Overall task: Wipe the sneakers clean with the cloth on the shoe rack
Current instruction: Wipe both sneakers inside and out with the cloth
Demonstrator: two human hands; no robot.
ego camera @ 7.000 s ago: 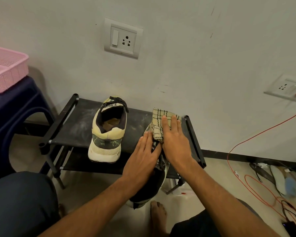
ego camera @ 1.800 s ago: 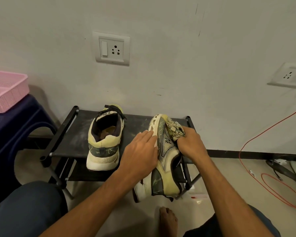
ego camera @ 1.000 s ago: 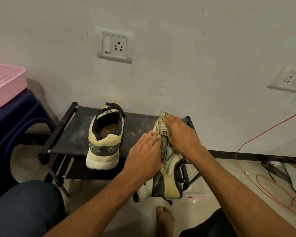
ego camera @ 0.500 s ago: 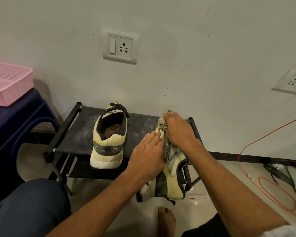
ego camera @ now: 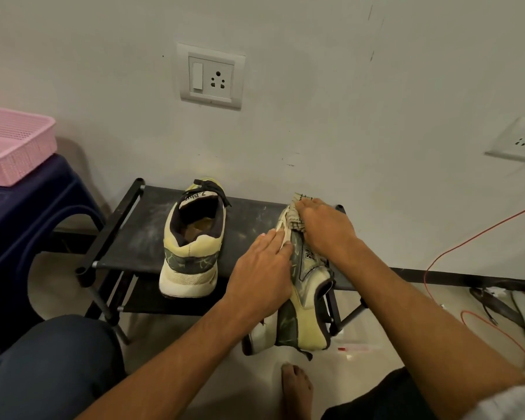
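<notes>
One cream and green sneaker (ego camera: 191, 247) stands upright on the black shoe rack (ego camera: 137, 237), heel toward me. The second sneaker (ego camera: 306, 298) lies tipped on its side at the rack's right end, its heel hanging over the front edge. My left hand (ego camera: 261, 274) rests with straight fingers against its sole side and steadies it. My right hand (ego camera: 325, 225) holds the bunched checked cloth (ego camera: 294, 213) against the sneaker's toe end. Most of the cloth is hidden under my fingers.
A dark blue stool (ego camera: 28, 213) carrying a pink basket (ego camera: 12, 147) stands left of the rack. An orange cable (ego camera: 467, 241) and loose items lie on the floor at the right. My bare foot (ego camera: 296, 386) is below the tipped sneaker, my knee (ego camera: 49, 368) at lower left.
The sneaker was turned onto its side since the earliest frame. Over the last second my right hand has rubbed the cloth around the toe; my left hand has stayed in place.
</notes>
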